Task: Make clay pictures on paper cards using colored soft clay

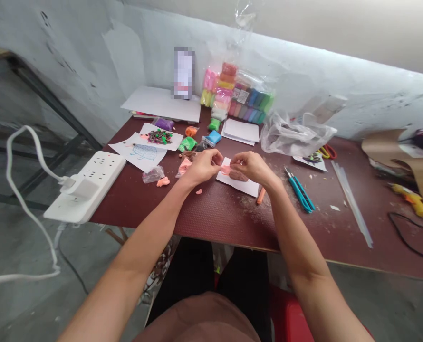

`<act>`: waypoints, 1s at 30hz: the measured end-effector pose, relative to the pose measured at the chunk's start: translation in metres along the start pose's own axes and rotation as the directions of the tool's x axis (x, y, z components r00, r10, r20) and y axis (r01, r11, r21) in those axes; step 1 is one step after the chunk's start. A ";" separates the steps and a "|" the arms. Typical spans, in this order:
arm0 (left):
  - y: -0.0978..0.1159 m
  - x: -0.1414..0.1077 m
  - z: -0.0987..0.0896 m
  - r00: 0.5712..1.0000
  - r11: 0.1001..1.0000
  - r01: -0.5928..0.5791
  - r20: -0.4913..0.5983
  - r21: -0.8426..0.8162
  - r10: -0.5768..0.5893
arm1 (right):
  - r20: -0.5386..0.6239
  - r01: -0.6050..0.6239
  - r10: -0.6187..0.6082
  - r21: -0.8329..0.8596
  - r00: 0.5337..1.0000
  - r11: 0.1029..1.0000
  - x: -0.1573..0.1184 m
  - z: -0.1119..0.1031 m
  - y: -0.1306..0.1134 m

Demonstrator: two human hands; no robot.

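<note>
A white card lies on the dark red table, bearing a brown clay piece and pink clay at its left end. My left hand is closed, thumb and fingertips pinched at the left edge of the pink clay. From the other side, my right hand bends over the brown piece, its fingertips together at the pink clay. Its fingers partly hide both, and I cannot make out whether it grips the clay. Left of my left hand sits more pink clay on a wrapper, and a loose pink lump.
A power strip overhangs the left edge. Colored clay packs stand by the wall, near a phone. Teal scissors-like snips, clear sticks and a yellow glue gun lie right. A turtle-like drawing lies left.
</note>
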State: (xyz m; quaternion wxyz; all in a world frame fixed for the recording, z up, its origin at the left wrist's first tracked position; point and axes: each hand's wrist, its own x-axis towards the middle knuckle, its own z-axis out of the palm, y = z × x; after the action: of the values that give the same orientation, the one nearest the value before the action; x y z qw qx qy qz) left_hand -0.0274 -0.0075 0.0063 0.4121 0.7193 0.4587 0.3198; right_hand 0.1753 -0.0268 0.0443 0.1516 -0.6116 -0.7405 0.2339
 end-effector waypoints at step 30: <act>0.004 -0.002 0.020 0.988 0.860 -0.132 0.134 0.493 0.074 | -0.026 -0.072 0.071 -0.056 0.997 0.996 0.011 0.019 0.006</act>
State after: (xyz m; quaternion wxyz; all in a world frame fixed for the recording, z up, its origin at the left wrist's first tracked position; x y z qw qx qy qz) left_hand -0.0101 -0.0163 0.0006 0.2184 0.8416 0.4633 0.1713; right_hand 0.1682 -0.0179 0.0246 0.1344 -0.6446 -0.7225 0.2107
